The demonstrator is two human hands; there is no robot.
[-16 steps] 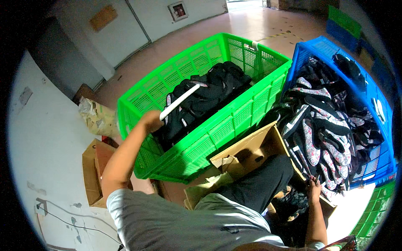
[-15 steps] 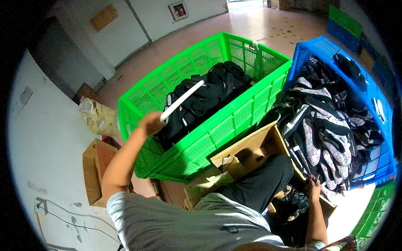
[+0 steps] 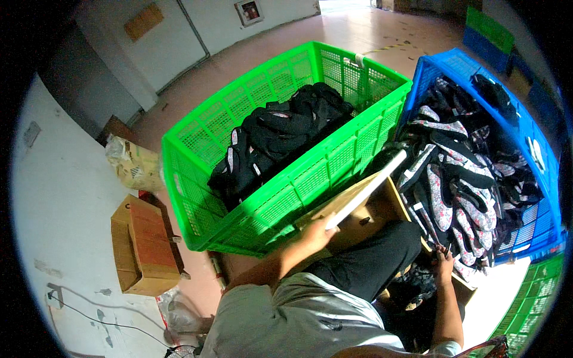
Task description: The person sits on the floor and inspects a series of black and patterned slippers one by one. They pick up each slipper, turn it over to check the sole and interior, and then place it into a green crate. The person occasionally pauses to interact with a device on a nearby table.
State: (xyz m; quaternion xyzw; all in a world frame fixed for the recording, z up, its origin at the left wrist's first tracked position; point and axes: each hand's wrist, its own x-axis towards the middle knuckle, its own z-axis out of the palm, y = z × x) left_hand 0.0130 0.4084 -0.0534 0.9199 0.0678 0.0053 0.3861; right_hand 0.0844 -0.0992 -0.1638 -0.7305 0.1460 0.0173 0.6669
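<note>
My left hand [image 3: 319, 235] is closed round one end of a white stick [image 3: 369, 192]. The stick slants up to the right over an open cardboard box [image 3: 394, 201], its far end near the floral-lined black shoes [image 3: 440, 200]. Those shoes fill a blue crate [image 3: 518, 136] at the right. At the crate's near edge, my right hand [image 3: 443, 267] has its fingers curled around something small and dark, too small to name. Further left stands a green mesh crate [image 3: 292, 200] with a heap of black shoes [image 3: 277, 128] in it.
A brown carton [image 3: 143, 244] and a clear plastic bag [image 3: 132, 164] stand by the white wall on the left. My bent knee [image 3: 388, 247] lies against the cardboard box. Another green crate [image 3: 534, 307] shows at the lower right, with dark fluffy material [image 3: 418, 286] near my right forearm.
My left hand has swung the white stick from above the green crate's shoes down and right, over the cardboard box. My right hand has stayed by the blue crate. The view has shifted slightly.
</note>
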